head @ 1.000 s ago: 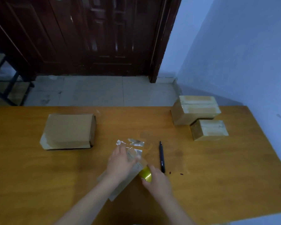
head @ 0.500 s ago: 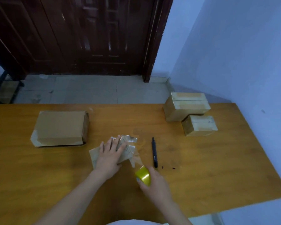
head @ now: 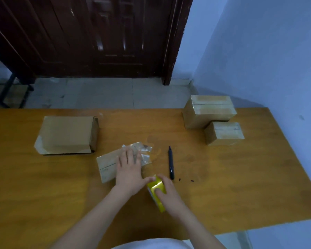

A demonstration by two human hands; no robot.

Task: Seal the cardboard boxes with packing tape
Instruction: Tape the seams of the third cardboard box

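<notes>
left hand [head: 128, 169] flat on small box [head: 107, 165], long axis left-right; right hand [head: 166, 193] grips tape roll [head: 155, 187]

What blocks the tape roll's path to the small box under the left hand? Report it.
Nothing visible. The right hand grips the yellow tape roll beside the left hand, which presses the small cardboard box.

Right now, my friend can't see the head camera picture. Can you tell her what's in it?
A person's left hand presses flat on a small cardboard box while the right hand grips a yellow tape roll on a wooden table. Three more boxes and a black pen lie nearby.
</notes>
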